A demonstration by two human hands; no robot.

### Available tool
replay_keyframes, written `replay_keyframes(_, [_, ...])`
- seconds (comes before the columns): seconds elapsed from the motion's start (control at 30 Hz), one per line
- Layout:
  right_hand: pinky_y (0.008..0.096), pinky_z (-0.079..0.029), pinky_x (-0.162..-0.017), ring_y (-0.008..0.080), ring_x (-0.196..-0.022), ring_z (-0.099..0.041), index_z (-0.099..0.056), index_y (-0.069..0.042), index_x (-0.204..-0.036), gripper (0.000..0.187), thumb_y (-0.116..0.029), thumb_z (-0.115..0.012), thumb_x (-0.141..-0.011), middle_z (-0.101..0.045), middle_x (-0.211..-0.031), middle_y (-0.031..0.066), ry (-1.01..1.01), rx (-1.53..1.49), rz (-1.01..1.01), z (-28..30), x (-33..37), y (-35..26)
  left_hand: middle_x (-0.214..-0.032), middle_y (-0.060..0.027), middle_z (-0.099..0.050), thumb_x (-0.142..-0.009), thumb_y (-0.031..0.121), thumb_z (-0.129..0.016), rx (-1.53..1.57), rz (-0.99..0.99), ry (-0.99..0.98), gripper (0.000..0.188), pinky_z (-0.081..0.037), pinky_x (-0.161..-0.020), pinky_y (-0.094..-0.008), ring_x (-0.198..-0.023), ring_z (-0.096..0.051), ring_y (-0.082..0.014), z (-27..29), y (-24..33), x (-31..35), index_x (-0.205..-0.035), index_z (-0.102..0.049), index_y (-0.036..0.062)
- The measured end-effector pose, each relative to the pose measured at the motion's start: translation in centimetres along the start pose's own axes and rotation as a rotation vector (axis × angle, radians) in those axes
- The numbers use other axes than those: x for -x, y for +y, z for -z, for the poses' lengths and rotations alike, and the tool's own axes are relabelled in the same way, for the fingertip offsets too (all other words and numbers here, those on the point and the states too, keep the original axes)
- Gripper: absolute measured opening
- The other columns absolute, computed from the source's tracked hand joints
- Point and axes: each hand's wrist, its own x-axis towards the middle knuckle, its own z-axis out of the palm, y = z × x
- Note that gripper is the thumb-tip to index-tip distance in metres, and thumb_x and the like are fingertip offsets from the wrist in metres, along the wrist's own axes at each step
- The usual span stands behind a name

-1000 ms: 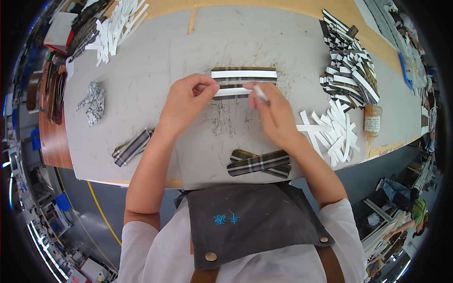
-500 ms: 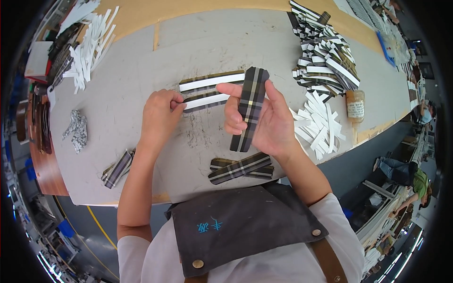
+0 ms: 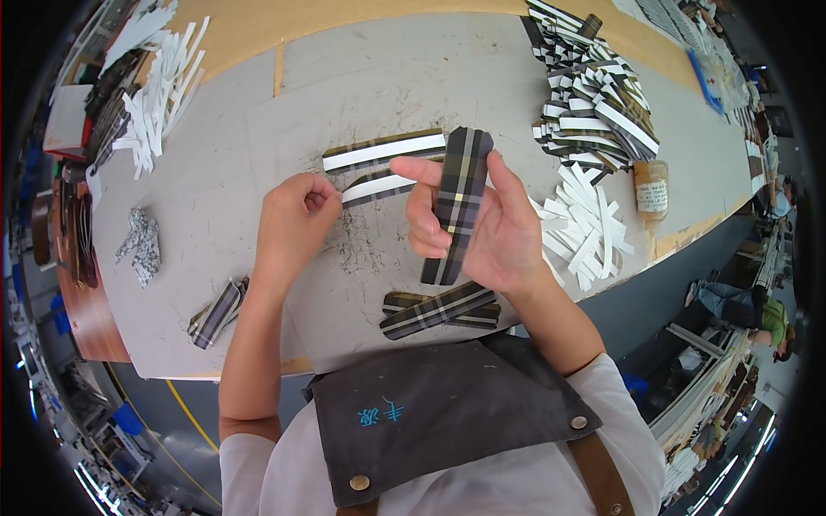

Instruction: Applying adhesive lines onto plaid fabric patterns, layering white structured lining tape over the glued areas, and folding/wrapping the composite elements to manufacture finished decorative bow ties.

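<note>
In my right hand (image 3: 495, 232) is a dark plaid fabric strip (image 3: 465, 193), held upright between the curled fingers and palm, with the index finger stretched out leftward. My left hand (image 3: 297, 219) is closed, its fingertips bunched at the left end of a plaid strip with a white strip on it (image 3: 374, 188). Whether the fingers pinch anything is hidden. Just beyond lies another plaid strip with a white band (image 3: 387, 153). Close to my body, two finished-looking plaid strips (image 3: 443, 310) lie crossed. Beside my left forearm rests a small stack of plaid strips (image 3: 218, 314).
A heap of plaid and white strips (image 3: 594, 107) lies at the far right, with loose white strips (image 3: 585, 228) nearer. A labelled bottle (image 3: 652, 193) stands by the right edge. White strips (image 3: 163, 95) and a speckled cloth piece (image 3: 140, 248) are on the left.
My left fingers have curled in more tightly at the end of the lower strip. The right hand and its plaid strip have shifted only slightly.
</note>
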Motion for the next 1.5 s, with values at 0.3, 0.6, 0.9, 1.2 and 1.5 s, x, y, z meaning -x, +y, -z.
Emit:
replay_keyframes(0.3, [0.0263,-0.035,-0.062,0.0121,-0.068,-0.038,-0.032,0.005,-0.144,0.078,-0.057,-0.015,-0.100,-0.047,-0.082,0.0059,-0.015,0.019,-0.009,-0.3,0.0,-0.2,-0.071,-0.0004,-0.061,-0.084,0.007,-0.069,0.249,0.065,0.046,0.013,-0.044,-0.059,-0.0212,-0.064,-0.050,-0.0057,-0.8,-0.8,0.3,-0.090,-0.064,-0.0033])
replay_keyframes(0.6, [0.0266,-0.035,-0.061,0.0125,-0.067,-0.038,-0.034,0.005,-0.143,0.080,-0.058,-0.012,-0.099,-0.048,-0.081,0.0058,-0.004,0.075,-0.004,-0.4,0.0,-0.1,-0.071,-0.0023,-0.063,-0.083,0.006,-0.070,0.132,0.023,0.051,0.013,-0.044,-0.057,-0.0220,-0.060,-0.051,-0.0071,-1.1,-0.9,0.2,-0.091,-0.065,-0.0024])
replay_keyframes(0.9, [0.0266,-0.035,-0.061,0.0123,-0.066,-0.038,-0.036,0.006,-0.142,0.080,-0.057,-0.012,-0.099,-0.048,-0.080,0.0059,-0.008,0.059,0.005,-0.2,0.0,-0.2,-0.070,-0.0034,-0.063,-0.083,0.005,-0.069,0.093,-0.003,0.064,0.011,-0.044,-0.056,-0.0225,-0.059,-0.051,-0.0075,-1.3,-0.9,0.3,-0.089,-0.064,-0.0025])
replay_keyframes(1.2, [0.0281,-0.036,-0.066,0.0145,-0.071,-0.037,-0.034,0.006,-0.143,0.068,-0.047,-0.019,-0.102,-0.045,-0.089,0.0077,0.122,-0.250,0.058,-0.1,-0.4,-1.6,-0.069,-0.0034,-0.062,-0.083,0.005,-0.069,0.077,-0.006,0.083,0.012,-0.044,-0.056,-0.0221,-0.058,-0.050,-0.0068,-1.3,-1.1,0.1,-0.091,-0.065,-0.0032])
replay_keyframes(1.5, [0.0296,-0.035,-0.069,0.0164,-0.074,-0.037,-0.032,0.006,-0.143,0.067,-0.046,-0.021,-0.102,-0.044,-0.091,0.0091,0.131,-0.342,0.096,0.5,-0.5,-1.8,-0.069,-0.0028,-0.062,-0.083,0.006,-0.070,0.071,0.005,0.085,0.014,-0.043,-0.056,-0.0215,-0.058,-0.050,-0.0066,-1.4,-1.2,0.1,-0.092,-0.066,-0.0032])
